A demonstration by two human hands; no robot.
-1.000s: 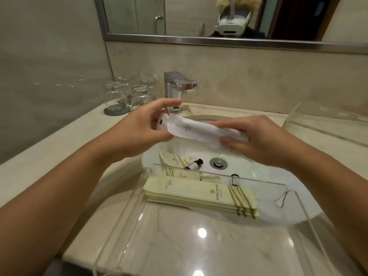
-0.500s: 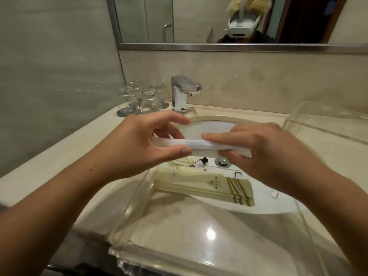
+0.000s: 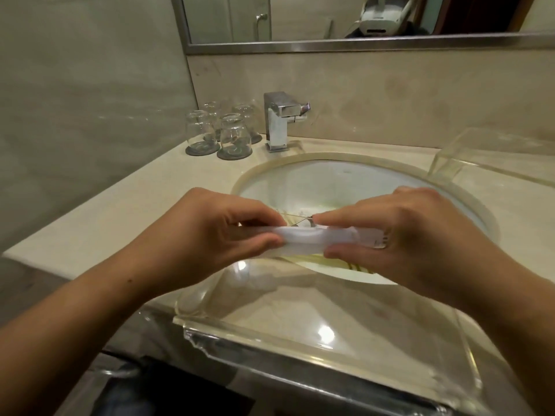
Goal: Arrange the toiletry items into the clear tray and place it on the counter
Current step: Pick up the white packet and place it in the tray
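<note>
A: Entry, largest first. The counter [image 3: 126, 217] is pale marble and runs along the wall under a mirror [image 3: 300, 19]. The oval sink [image 3: 345, 181] is set into it.

B: And the clear tray [image 3: 300, 334]?

A: It sits at the near edge of the counter, its far part reaching over the sink's front rim. A second clear box [image 3: 492, 157] stands on the counter at far right, well apart from it.

B: Hands?

A: The left hand [image 3: 210, 235] and right hand [image 3: 399, 235] are level, side by side above the tray's far end. Each pinches one end of a white sachet [image 3: 318, 238] between thumb and fingers; the sachet lies flat and horizontal between them. Hands do not touch each other.

B: Other toiletry items?

A: Cream packets with gold stripes [image 3: 339, 262] show under the sachet, in the tray's far part, mostly hidden by the hands. How many, cannot tell.

B: Smaller things?

A: A chrome faucet [image 3: 282, 121] stands behind the sink. Left of it, four glasses [image 3: 222, 130] are turned upside down on dark coasters, close together
</note>
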